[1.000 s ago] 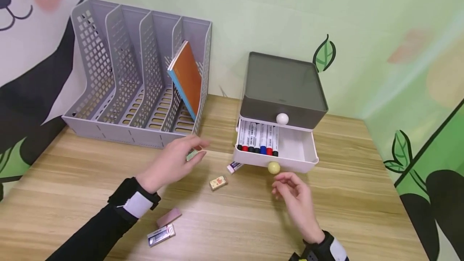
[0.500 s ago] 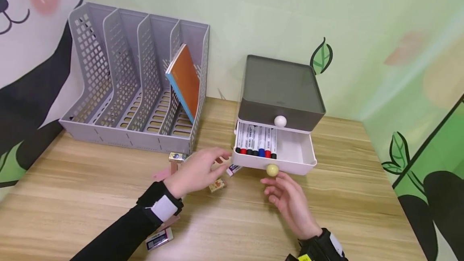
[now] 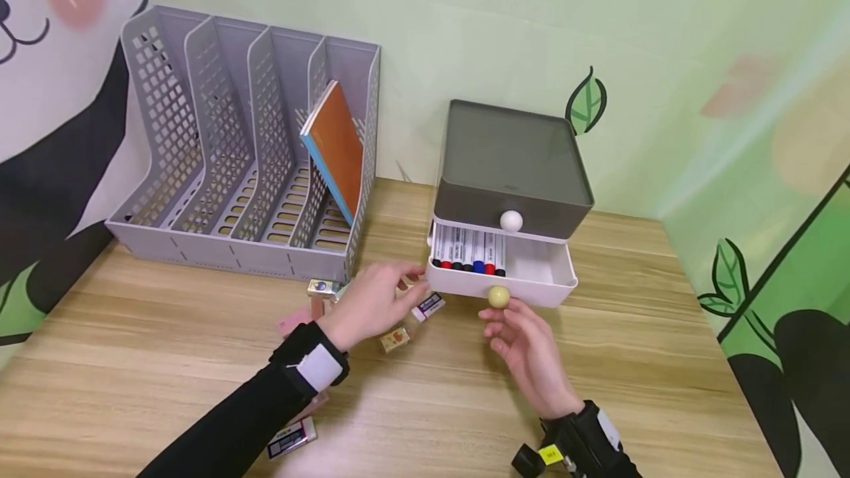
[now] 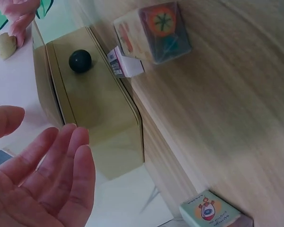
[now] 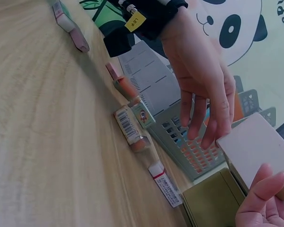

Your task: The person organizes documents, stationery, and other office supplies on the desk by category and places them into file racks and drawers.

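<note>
My left hand (image 3: 373, 302) reaches the left front corner of the white drawer (image 3: 458, 282), holding nothing; its fingers are loosely extended in the left wrist view, with fingertips at the drawer corner in the right wrist view. My right hand (image 3: 531, 349) is just below the drawer's yellow knob (image 3: 499, 296), fingertips touching it or very close. Several markers (image 3: 468, 249) lie side by side in the drawer's left part. The drawer sticks partly out beneath a dark-topped box (image 3: 518, 153) with a white knob (image 3: 511, 221).
Erasers lie about on the wood table: a white-sleeved one (image 3: 428, 306), a patterned one (image 3: 395, 339), a small boxed one (image 3: 322, 287), a pink one (image 3: 292, 321) and another sleeved one (image 3: 292, 438). A grey file rack (image 3: 229, 253) holds an orange book (image 3: 337, 153).
My left hand has moved right, from beside the rack to the drawer's corner. The drawer has slid slightly inward, showing more of the white-sleeved eraser. My right hand has followed the knob.
</note>
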Demonstrator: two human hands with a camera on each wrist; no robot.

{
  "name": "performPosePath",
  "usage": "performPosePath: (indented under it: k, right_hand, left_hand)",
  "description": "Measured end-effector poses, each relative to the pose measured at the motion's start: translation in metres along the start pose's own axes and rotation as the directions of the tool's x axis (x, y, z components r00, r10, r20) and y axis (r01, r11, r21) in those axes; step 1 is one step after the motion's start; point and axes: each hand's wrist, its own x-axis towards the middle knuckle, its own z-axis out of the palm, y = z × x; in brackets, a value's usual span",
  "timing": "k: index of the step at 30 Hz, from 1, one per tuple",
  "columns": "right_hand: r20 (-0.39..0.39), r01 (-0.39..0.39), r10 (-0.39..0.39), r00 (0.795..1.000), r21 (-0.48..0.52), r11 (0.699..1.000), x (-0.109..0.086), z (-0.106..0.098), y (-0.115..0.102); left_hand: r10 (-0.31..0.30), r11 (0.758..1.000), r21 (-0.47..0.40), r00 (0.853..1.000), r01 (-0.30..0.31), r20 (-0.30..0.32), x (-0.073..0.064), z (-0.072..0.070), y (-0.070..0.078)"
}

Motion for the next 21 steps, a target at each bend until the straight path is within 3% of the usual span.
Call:
performPosePath:
  k: [8,14,21]
  right_hand:
    - [0.063,0.023,-0.029,0.998,0.089,0.996,0.016,0.002,-0.002]
    - [0.064,0.012,-0.022,0.998,0.152,0.988,0.027,0.005,-0.004]
    - [0.046,-0.018,0.006,0.999,0.265,0.964,0.039,0.009,-0.006]
  left_hand:
    - [-0.061,0.998,0.018,0.995,0.062,-0.073,0.012,0.004,-0.002]
    - [-0.101,0.993,0.044,0.988,0.106,-0.114,0.019,0.008,-0.001]
    - [-0.069,0.996,0.052,0.991,0.075,-0.116,0.026,0.015,-0.004]
